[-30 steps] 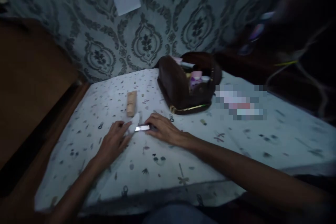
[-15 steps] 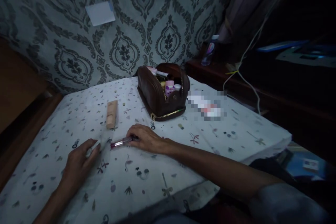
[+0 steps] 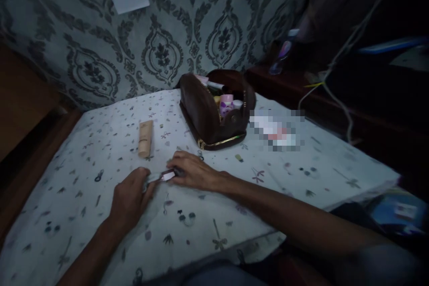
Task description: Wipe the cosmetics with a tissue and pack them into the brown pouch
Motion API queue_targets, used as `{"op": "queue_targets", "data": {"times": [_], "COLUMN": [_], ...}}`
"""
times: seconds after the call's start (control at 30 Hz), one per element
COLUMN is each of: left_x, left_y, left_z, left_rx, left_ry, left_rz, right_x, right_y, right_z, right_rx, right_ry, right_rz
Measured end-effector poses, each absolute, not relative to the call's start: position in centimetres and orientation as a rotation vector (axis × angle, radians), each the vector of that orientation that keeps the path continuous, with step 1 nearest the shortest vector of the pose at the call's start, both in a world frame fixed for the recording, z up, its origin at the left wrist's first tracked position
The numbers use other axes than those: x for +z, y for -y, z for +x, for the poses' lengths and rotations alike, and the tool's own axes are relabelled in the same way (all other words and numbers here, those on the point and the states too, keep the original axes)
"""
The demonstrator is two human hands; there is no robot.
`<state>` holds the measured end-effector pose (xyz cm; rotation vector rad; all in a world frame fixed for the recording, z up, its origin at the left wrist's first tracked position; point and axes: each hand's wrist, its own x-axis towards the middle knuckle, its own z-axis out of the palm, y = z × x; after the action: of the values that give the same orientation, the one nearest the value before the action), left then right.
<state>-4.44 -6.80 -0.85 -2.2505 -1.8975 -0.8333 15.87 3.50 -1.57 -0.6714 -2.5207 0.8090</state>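
Note:
My right hand [image 3: 191,170] is closed around the dark end of a slim lip gloss tube [image 3: 168,175], which points left just above the cloth. A light patch shows on the tube's side. My left hand [image 3: 129,194] pinches a small whitish, translucent thing [image 3: 146,183]; whether it is a tissue or a clear cap I cannot tell. That pale thing meets the tube's left end, and the fingers partly hide where they touch. Beyond my left hand lies a beige squeeze tube [image 3: 145,138]. An unzipped brown cosmetic bag [image 3: 201,114] holds several items, among them a pink-and-purple container [image 3: 226,106].
A printed white cloth [image 3: 187,250] covers the table. To the right of the bag lies a pixelated item [image 3: 276,129]. A bottle [image 3: 281,53] and a white cable [image 3: 338,103] are at the right back. The patterned wall [image 3: 161,53] closes off the far side.
My left hand has moved right and forward, bringing the whitish thing to the lip gloss tube's end. The view has shifted slightly; the bag and beige tube stay in place.

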Motion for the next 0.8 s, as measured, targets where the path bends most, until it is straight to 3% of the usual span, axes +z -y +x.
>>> {"op": "queue_targets", "data": {"times": [0.5, 0.8], "left_x": [0.0, 0.0], "left_y": [7.1, 6.7], "left_z": [-4.4, -2.1], "left_rx": [-1.016, -0.794], "left_ry": [1.807, 1.458], "left_rz": [-2.314, -2.316], "right_x": [-2.0, -2.7], "right_y": [-4.6, -4.0], "right_z": [15.6, 15.5], "right_rx": [0.887, 0.746], "right_ry": [2.481, 2.489], "right_rz": [-0.659, -0.626]}}
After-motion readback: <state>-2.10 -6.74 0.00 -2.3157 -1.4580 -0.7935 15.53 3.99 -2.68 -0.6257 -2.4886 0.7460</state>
